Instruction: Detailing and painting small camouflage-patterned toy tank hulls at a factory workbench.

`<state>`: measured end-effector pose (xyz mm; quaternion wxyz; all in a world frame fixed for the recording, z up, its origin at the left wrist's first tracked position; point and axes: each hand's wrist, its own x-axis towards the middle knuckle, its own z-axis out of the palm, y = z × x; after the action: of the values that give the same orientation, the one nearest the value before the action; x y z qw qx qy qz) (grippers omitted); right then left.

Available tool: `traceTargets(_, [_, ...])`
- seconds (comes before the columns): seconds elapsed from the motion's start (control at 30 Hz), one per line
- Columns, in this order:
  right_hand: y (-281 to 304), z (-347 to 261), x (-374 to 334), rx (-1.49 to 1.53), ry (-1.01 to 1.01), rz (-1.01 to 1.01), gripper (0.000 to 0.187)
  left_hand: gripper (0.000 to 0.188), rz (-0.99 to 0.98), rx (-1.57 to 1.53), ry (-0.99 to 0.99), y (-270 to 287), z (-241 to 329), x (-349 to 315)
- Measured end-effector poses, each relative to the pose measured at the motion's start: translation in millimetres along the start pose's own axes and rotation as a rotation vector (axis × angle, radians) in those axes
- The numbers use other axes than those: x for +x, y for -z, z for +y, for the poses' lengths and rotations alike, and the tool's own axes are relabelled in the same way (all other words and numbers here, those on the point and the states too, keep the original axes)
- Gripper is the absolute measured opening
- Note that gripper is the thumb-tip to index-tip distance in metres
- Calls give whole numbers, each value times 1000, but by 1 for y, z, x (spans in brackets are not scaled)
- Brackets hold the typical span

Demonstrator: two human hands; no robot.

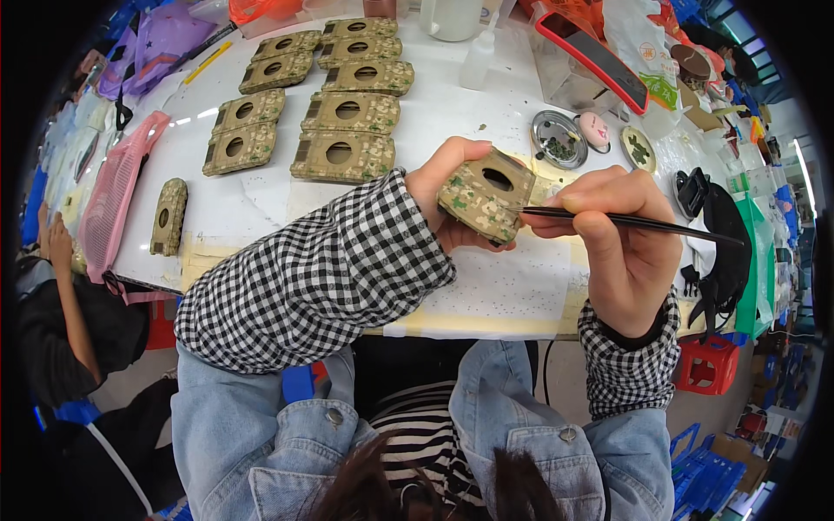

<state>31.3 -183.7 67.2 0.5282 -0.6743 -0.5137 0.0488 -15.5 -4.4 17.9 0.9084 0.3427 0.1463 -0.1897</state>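
My left hand (437, 184) grips a camouflage-painted model tank hull (480, 195) above the white paper, tilted, its round opening facing up. In my right hand (632, 230) are slim black tweezers (625, 216), pinched between thumb and fingers. Their tip meets the hull's edge at its right side; whether a small part sits in the tip is too small to tell. Several similar hulls stand in rows (347, 111) beyond my left forearm. One more hull (169, 217) lies apart at the left.
A metal dish (559, 139) of small dark pieces, a pink round object (594, 129) and a pale dish (638, 149) lie beyond my right hand. Farther back are a red-cased phone (593, 62) and a bottle (477, 59). A pink mesh pouch (122, 195) lies left, near another person's arm (69, 286).
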Motion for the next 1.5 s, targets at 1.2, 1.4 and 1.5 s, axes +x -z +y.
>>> traceTargets(1.2, [-18,9,-2,-233,192,244,17,49,167,-102,-165,-2,-1,-1])
traceTargets(1.4, [-18,9,-1,-251,212,227,17,50,161,-84,-172,-1,-2,0])
traceTargets(1.5, [-18,9,-1,-266,211,223,17,50,134,-103,-162,0,-2,-1])
